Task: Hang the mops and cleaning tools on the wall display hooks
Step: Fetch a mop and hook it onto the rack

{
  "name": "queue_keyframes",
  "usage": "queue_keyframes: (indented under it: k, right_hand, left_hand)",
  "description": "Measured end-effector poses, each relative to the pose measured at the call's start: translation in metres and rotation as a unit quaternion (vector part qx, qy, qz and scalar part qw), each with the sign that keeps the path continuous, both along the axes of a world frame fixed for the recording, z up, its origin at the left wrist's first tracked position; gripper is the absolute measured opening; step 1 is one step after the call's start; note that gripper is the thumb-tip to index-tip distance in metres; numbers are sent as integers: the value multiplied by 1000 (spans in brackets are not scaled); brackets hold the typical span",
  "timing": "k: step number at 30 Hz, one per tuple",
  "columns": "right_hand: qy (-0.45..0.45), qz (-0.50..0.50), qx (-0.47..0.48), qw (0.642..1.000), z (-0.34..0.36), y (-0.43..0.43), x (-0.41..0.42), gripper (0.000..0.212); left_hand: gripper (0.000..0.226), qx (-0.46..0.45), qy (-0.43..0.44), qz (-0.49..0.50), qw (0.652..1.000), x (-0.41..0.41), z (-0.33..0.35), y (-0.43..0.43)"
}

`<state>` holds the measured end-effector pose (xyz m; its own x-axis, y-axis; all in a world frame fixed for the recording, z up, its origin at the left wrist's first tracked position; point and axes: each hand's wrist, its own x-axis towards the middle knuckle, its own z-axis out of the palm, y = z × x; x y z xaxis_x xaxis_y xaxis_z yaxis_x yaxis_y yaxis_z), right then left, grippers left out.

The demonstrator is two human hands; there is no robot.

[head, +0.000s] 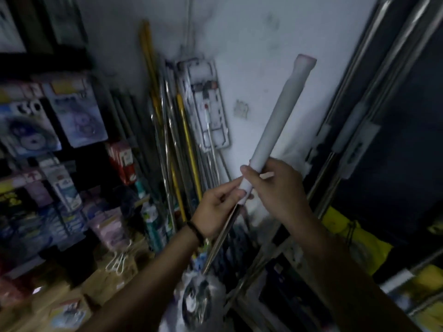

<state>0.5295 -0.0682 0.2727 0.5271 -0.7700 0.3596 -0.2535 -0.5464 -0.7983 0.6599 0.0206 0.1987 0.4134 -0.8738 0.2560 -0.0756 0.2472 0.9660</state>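
Head view, blurred and dim: 2 hands hold 1 mop handle in the middle of the picture. It tilts, its capped top end up and to the right, and stands in front of the white wall without touching it. A pale grey sleeve covers the upper part of the handle. Below the sleeve a bare metal shaft runs down and to the left, out of sight among the goods underneath.

The left hand meets the handle at the sleeve's lower end, thumb and fingers pinched on it from the left. A dark bracelet sits on that wrist. The right hand grips the sleeve just above the left hand, fingers curled round it from the right, the back of the hand towards the camera. The 2 hands nearly touch.

Left of the handle a bundle of yellow and silver poles leans in the corner. Between that bundle and the handle a packaged flat mop hangs on the wall. Farther left of the handle, shelves hold packets of goods, with cardboard boxes below them. Right of the handle stands a dark door panel with metal rails, and lower on that side lies a yellow bag. Just left of the handle's middle a small square fitting sits on the wall, too blurred to tell what it is.
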Motion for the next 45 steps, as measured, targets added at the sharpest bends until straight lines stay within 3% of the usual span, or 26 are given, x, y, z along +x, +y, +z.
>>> queue_keyframes:
  k: [2,10,14,19,25,30,32,39,45]
  right_hand:
    - [-5,-25,-55,998,42,-11,-11,24]
    - [-159,-8,-70,985,183,-46,-38,19]
    - [-187,-10,-89,978,227,-55,-39,13]
    - [-155,-58,-145,976,275,-62,-40,13]
    - [-128,-136,-190,964,335,-80,-36,26]
    - [-133,-186,-260,938,365,-93,-26,87]
    - [-108,-217,-295,924,373,-101,-19,96]
    - [-51,-295,-319,899,403,-129,6,83]
    - [-8,-329,-297,896,402,-145,6,79]
  left_hand:
    - [43,-30,8,-5,1000,-8,25,-11]
    - [49,-91,-17,0,996,-43,120,-50]
    - [40,-129,-61,-8,990,-55,191,-66]
    - [22,-179,-82,-15,980,-56,271,-89]
    - [19,-203,-87,-49,974,-45,321,-125]
    - [23,-237,-92,-67,965,-32,365,-166]
    - [25,-250,-111,-71,959,-26,385,-181]
    - [51,-245,-149,-70,955,-11,439,-232]
    - [39,-256,-150,-69,952,-16,430,-266]
